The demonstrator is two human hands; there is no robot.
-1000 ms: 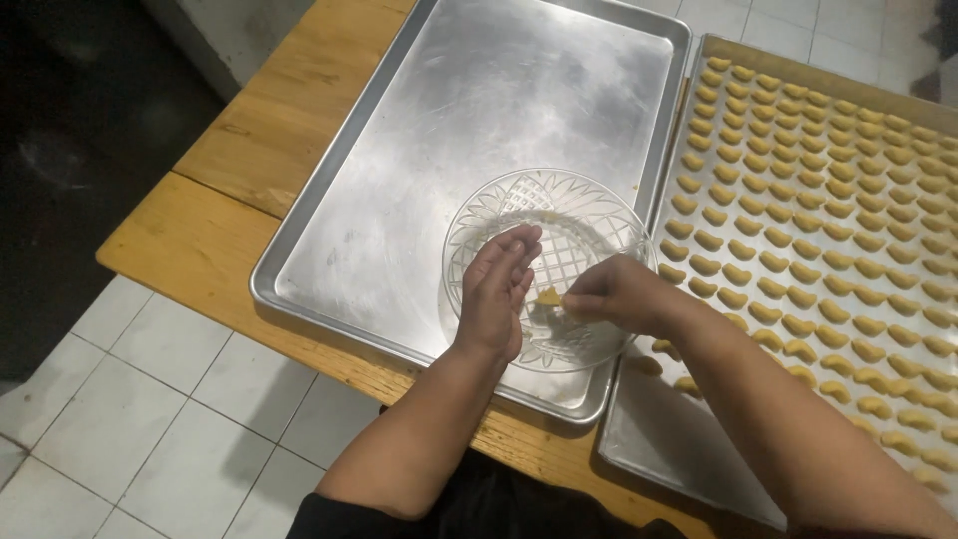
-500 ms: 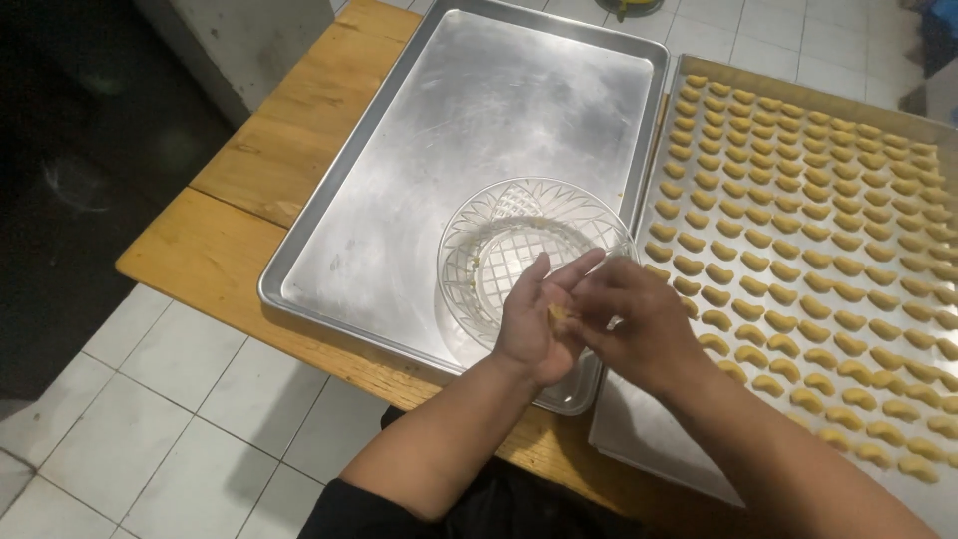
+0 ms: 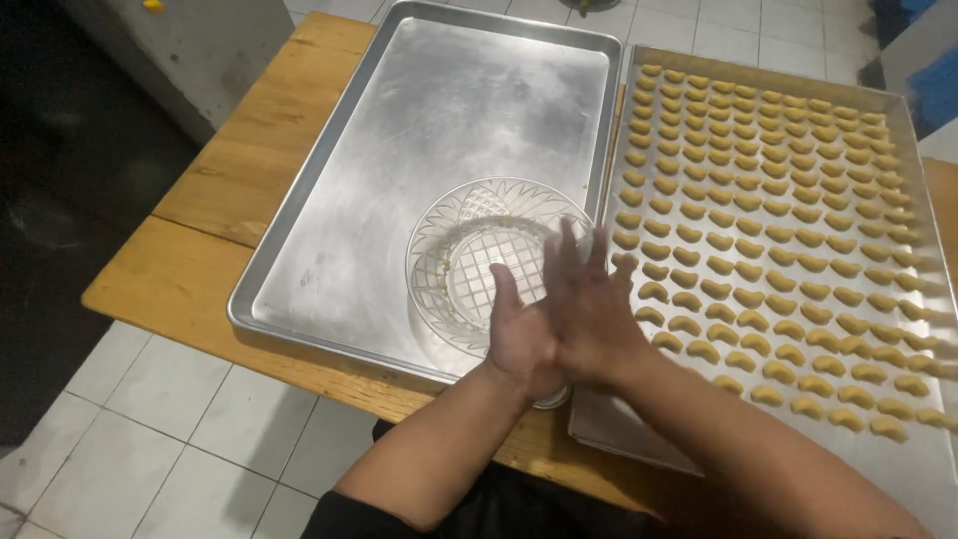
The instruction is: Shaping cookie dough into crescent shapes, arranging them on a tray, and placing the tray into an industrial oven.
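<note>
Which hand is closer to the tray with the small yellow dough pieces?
Right. The right hand lies at the left rim of the filled tray; the left hand, pressed against it, is over the glass bowl, farther away.

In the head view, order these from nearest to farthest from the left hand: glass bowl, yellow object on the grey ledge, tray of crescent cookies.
1. Glass bowl, directly under the left hand.
2. Tray of crescent cookies, to the right.
3. Yellow object, far top left.

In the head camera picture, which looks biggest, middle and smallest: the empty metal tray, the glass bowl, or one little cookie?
1. Empty metal tray, by far the largest.
2. Glass bowl, sitting in that tray.
3. One crescent cookie, the smallest.
</note>
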